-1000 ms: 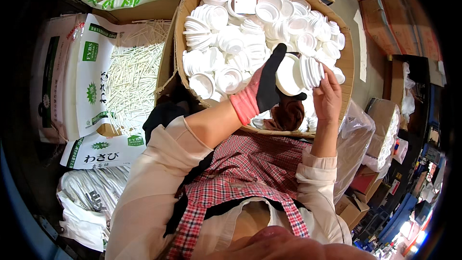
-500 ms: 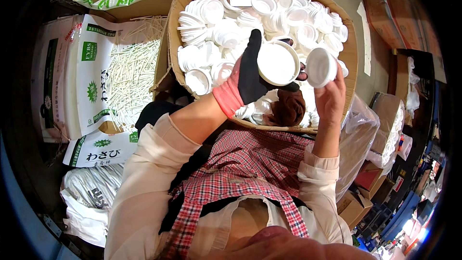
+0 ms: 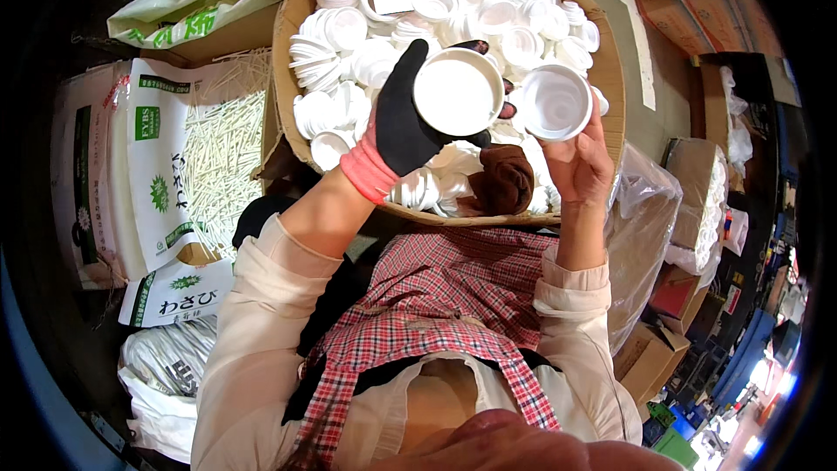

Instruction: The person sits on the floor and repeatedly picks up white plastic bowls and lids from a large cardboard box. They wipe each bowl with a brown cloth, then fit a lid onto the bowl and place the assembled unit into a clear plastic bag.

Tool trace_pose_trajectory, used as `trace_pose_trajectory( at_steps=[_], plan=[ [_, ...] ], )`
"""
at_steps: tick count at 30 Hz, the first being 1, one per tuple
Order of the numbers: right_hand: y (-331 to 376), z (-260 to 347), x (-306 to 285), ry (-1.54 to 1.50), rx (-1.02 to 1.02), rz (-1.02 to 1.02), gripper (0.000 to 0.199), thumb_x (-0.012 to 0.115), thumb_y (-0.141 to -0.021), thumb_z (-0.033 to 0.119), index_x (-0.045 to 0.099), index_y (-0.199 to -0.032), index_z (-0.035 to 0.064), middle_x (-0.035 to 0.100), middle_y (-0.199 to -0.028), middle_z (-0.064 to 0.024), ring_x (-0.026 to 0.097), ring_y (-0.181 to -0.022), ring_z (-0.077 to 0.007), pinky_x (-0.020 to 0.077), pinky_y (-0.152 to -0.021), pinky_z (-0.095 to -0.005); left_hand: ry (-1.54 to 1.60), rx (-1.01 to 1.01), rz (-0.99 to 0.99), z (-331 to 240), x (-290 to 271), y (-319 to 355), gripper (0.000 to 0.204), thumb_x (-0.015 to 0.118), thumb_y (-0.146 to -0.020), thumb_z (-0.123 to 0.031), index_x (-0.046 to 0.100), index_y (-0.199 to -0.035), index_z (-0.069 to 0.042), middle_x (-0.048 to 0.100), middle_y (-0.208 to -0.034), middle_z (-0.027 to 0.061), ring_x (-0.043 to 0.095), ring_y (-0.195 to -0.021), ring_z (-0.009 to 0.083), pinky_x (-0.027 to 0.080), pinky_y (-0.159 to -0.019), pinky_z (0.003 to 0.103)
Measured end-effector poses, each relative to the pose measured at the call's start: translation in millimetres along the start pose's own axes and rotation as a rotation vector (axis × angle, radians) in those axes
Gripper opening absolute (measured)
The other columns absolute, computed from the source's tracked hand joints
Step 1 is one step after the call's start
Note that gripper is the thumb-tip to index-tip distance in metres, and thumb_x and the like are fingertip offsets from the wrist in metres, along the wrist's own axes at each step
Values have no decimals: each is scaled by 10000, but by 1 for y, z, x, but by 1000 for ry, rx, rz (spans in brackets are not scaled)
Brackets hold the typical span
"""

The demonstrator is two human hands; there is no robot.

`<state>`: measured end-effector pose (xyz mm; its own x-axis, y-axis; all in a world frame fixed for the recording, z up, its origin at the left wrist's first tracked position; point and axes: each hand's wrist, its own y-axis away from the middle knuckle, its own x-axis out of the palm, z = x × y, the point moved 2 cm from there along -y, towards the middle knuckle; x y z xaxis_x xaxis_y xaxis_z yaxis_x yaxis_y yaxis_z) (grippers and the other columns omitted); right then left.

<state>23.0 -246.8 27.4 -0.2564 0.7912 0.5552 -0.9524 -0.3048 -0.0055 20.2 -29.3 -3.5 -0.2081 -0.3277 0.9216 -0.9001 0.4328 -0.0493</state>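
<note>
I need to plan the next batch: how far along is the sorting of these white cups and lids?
Done: little shows as finished; only short stacks of lids stand at the box's left side. In hand: the gloved left hand holds one white cup, the bare right hand another cup. Left: the cardboard box holds a heap of loose white pieces, so most remains.

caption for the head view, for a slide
Gloved left hand and bare right hand each hold a white cup above a cardboard box of cups.
</note>
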Motion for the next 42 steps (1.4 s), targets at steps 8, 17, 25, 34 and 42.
trace_pose_trajectory(
  at_steps=[8,17,25,34,42],
  plan=[
    [-2,-3,-1,-27,20,-15,713,632,-761,45,330,-1406,68,450,-1334,-178,479,-1234,-317,418,-1029,-449,-354,196,11,-8,-2,0,539,579,-897,-85,331,-1348,75,524,-1276,287,558,-1158,385,512,-913,416],
    [0,2,21,188,-197,-19,409,564,-869,74,450,-1257,16,472,-1302,-228,511,-1194,-334,455,-995,-452,-821,287,-163,7,-10,0,472,661,-861,-108,471,-1261,55,606,-1208,152,620,-1037,219,511,-868,330],
    [6,-10,75,1409,-716,189,625,750,-615,-58,574,-1203,60,488,-1280,-180,501,-1163,-358,443,-943,-408,-1176,455,-68,14,-5,10,531,661,-810,-32,461,-1301,-6,581,-1240,119,583,-1088,214,466,-928,305],
    [8,-12,75,1464,-760,209,646,737,-543,-97,645,-1153,93,520,-1234,-168,524,-1120,-350,478,-896,-408,-1035,460,17,6,18,11,534,550,-855,60,418,-1365,-24,512,-1332,103,515,-1186,198,420,-1002,301],
    [9,-11,77,1492,-762,214,645,717,-539,-119,650,-1146,89,526,-1238,-170,532,-1117,-353,480,-899,-411,-971,439,29,6,18,12,450,496,-944,-64,401,-1381,-16,503,-1338,94,502,-1194,192,412,-1010,308]
  ],
)
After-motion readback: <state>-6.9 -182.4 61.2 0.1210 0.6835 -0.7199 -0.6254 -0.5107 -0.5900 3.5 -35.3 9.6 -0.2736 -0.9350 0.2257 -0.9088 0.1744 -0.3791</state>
